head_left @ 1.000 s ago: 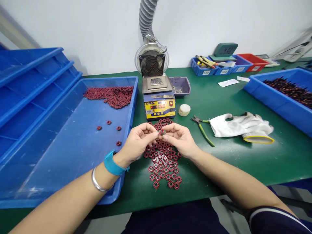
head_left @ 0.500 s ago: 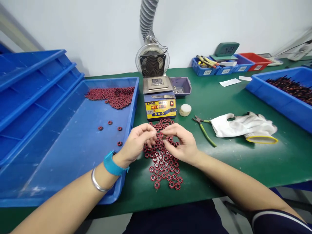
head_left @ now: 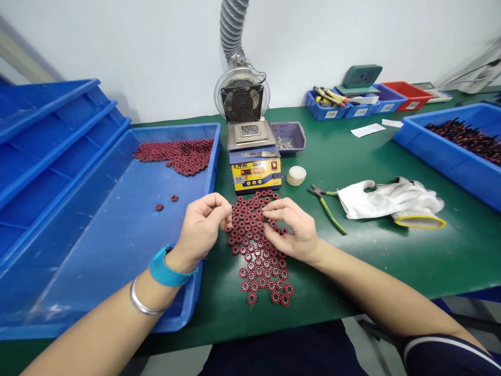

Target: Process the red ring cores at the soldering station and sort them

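Many small red-and-black wound stators are spread over the green table between my hands. My right hand is at the right side of this spread, with thumb and fingertips closed on one dark, ring-like stator. My left hand is over the gap between the stators and the tray's right wall, thumb and forefinger pinched; whatever is in the pinch is too small to make out. A blue tray on the left has a heap of stators at its far end and two loose ones nearer.
Behind the stators stands a solder pot with a fan and duct. Right of it are a round whitish block, green-handled cutters and white gloves. Another blue tray of dark parts sits far right, small bins behind.
My left hand has moved left, away from my right hand, and covers where two loose stators lay in view. My right hand stays nearly in place. The view has shifted slightly.
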The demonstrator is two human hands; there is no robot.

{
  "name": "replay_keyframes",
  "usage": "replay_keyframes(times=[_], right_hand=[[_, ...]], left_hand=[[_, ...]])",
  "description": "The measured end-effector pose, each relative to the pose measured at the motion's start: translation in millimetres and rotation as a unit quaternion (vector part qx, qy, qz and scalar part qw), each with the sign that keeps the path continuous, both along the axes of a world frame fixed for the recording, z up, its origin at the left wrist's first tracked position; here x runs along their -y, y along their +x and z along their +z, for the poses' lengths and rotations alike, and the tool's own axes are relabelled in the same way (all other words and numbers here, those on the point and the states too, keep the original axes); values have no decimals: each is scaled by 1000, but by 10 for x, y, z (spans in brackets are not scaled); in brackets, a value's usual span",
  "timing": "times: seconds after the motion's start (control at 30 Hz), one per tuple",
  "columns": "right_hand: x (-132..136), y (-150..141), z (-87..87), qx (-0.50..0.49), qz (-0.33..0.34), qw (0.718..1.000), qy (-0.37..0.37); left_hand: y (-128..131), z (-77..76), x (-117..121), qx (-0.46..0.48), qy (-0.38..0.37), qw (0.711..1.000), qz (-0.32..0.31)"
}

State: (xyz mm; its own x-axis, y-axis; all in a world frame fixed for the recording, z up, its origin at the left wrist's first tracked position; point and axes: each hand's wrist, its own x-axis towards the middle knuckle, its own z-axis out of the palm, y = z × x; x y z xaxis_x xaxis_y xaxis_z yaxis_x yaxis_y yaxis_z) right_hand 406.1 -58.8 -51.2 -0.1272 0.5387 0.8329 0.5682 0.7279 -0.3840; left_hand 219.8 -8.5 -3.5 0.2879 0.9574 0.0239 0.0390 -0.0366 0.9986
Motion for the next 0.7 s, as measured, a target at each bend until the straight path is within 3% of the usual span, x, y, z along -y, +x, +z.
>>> replay_keyframes(times=[0.33,0.7], right_hand=[[17,-14,-14,31,6,999,14],[8,-8,-57,83,49,994,43]], left_hand=[[68,-57,53,-52,11,992,-115],[66,-51,48,-92,38,989,-113]])
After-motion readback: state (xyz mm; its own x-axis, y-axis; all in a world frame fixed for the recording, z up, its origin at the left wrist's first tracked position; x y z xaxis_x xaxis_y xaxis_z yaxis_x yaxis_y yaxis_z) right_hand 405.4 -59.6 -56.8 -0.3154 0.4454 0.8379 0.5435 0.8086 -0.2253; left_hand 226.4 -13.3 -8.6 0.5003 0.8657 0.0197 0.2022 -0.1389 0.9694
